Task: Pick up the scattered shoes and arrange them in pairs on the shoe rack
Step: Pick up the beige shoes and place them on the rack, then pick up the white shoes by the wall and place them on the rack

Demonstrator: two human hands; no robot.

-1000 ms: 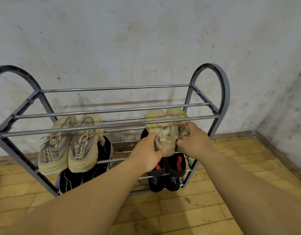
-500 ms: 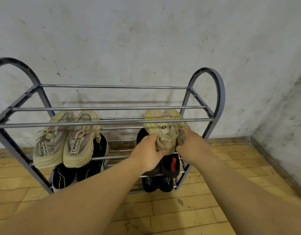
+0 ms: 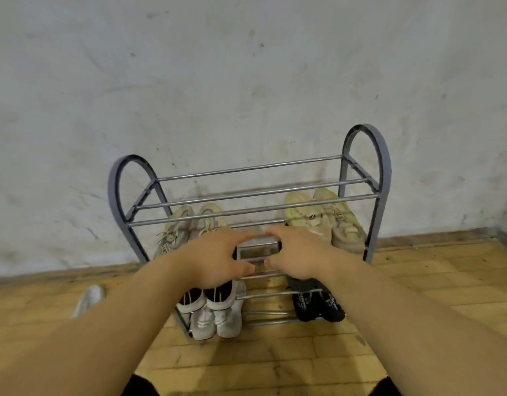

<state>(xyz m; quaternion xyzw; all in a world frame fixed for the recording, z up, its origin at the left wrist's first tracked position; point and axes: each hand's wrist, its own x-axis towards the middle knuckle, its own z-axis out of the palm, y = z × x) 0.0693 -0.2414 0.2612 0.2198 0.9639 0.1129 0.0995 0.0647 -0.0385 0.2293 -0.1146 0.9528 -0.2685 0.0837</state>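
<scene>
Shoes first: a pair of pale beige lace-up trainers (image 3: 323,221) sits side by side at the right end of the middle tier of the grey metal shoe rack with arched ends (image 3: 385,172), toes towards the wall. At the left end of that same tier is a second beige pair with lettered side strips (image 3: 186,221), its near end hidden behind the left hand (image 3: 218,258).

Down on the bottom tier, a white-and-grey pair with dark insides (image 3: 218,315) is on the left, jutting out past the front bar. A black pair with pale lettering (image 3: 318,305) is on the right.

One loose white shoe (image 3: 88,300) lies on the floor, out to the left of the rack and well apart from it.

Now the hands. Left hand and right hand (image 3: 299,251) are both stretched out in front of the middle of the rack, over the gap between the pairs. Backs up, fingers loosely curved, thumbs pointing at each other, nothing in either grasp. They're a touch blurred, and I can't tell whether any fingertip touches a bar.

Behind it all is a scuffed whitish plaster wall (image 3: 246,81), and underneath are yellow-brown wooden floor planks (image 3: 275,355).
</scene>
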